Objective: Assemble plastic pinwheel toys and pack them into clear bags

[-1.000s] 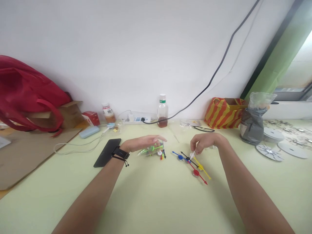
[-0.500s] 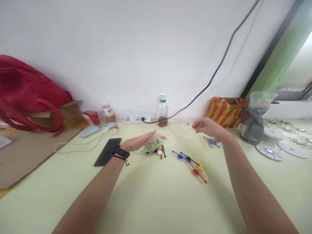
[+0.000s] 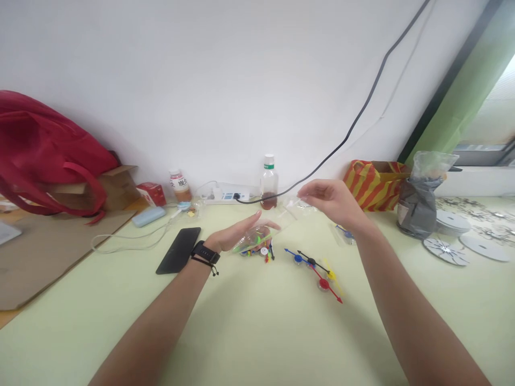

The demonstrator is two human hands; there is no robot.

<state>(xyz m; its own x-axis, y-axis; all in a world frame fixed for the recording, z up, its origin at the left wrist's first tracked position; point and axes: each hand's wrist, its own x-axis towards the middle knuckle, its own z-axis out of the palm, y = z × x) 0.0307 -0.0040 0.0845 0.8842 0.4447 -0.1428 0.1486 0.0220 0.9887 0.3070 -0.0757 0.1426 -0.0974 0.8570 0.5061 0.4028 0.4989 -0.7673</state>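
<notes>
Wide green tabletop [image 3: 257,332], left hand [image 3: 235,234] spread flat beside coloured arrows [image 3: 265,251], right hand [image 3: 332,201] raised, pinching clear bag [image 3: 287,213]

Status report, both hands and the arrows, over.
Left hand flat on bagged arrows. Right hand raised, fingers pinching clear bag. Loose arrows on table between hands.

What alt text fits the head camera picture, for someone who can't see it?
The right hand pinches a clear bag above a pale green table, while the left hand lies open beside a packet of coloured pointers. Some loose pointers lie on the table, and a black phone lies by the left wrist.
</notes>
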